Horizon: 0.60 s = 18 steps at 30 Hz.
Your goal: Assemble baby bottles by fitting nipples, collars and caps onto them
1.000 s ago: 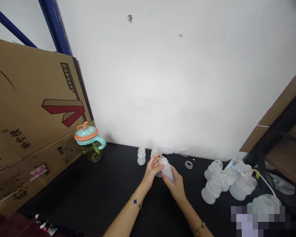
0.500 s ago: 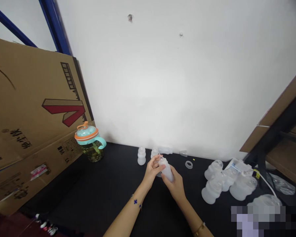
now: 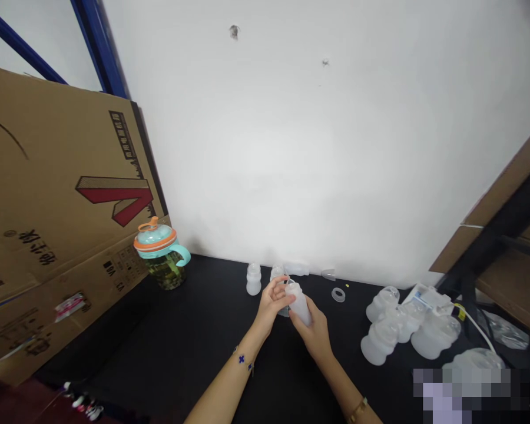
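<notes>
Slightly tilted in front of me is a translucent white bottle, its upper end toward my left hand. My right hand wraps round the bottle from the right. The curled fingers of my left hand are at the bottle's top end, with the thumb against its side; the exact contact is partly hidden. Just behind the hands stands a small clear-topped bottle, partly covered by my left fingers. Another small bottle stands to its left. A clear ring lies to the right of the hands.
A lidded jug stands left beside a large cardboard box. Several white bottles cluster at right, near a white box with a cable. A bottle lying down and a clear piece are by the wall.
My left fingers have shifted slightly at the bottle's top, and the bottle's upper end shows a little more. My right hand keeps its hold almost unmoved.
</notes>
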Tool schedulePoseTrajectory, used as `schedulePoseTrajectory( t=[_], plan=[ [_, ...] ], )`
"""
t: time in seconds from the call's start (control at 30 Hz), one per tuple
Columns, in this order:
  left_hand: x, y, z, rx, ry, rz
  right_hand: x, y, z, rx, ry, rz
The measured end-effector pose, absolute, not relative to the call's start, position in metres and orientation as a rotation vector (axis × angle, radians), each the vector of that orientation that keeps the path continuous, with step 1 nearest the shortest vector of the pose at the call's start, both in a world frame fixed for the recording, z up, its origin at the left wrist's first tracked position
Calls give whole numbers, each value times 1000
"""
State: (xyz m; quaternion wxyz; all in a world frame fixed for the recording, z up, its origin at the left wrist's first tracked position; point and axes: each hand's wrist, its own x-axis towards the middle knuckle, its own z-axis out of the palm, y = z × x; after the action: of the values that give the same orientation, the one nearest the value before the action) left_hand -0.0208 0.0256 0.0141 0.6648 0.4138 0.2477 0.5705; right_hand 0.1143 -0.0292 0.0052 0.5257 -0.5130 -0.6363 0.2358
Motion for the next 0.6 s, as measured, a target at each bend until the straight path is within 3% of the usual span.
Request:
schedulePoseTrajectory(
  t=[0.6],
  plan=[
    [-18,20,19,1075,600,1333,113,-31,10,-1250,-1560,552]
  ],
)
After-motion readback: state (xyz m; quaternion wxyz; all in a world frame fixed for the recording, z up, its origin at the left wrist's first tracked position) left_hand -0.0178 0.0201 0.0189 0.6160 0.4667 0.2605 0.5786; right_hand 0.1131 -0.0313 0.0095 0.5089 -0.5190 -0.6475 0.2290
